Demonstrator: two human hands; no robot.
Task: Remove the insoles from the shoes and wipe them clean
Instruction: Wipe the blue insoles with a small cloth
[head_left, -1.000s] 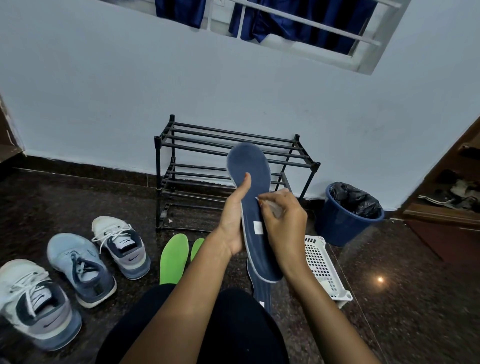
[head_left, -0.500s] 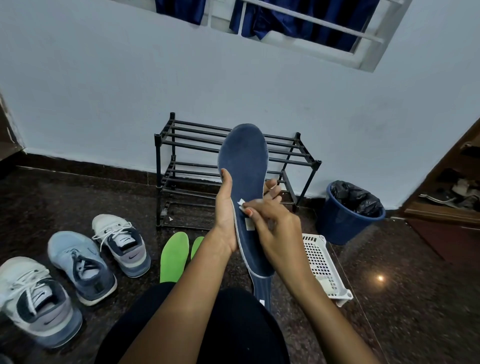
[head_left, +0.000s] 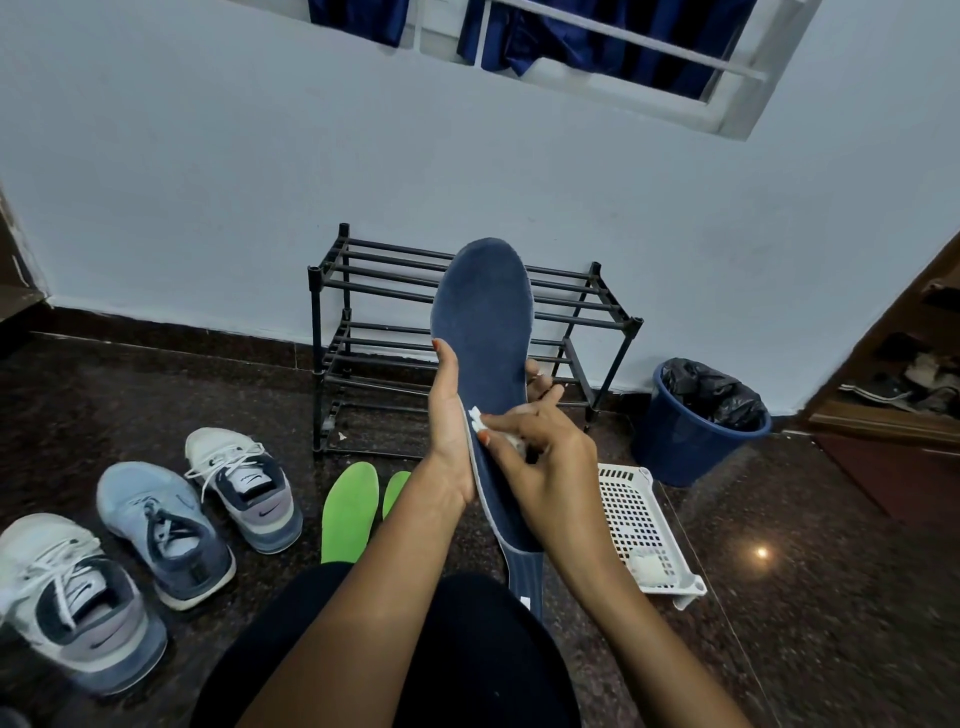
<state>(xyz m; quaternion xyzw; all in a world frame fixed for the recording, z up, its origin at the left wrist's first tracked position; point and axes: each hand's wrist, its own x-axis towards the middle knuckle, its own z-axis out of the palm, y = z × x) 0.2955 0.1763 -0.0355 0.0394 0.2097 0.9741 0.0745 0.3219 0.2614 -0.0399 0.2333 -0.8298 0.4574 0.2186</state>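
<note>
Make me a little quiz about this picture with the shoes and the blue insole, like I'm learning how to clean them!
1. True or false: the two green insoles lie on the floor.
2. What does the right hand pinch against the blue insole? A) a white wipe B) a brush C) a sponge
3. Fill in: the blue bin is lined with a ____ bag.

Key: 1 true; 2 A; 3 black.
</note>
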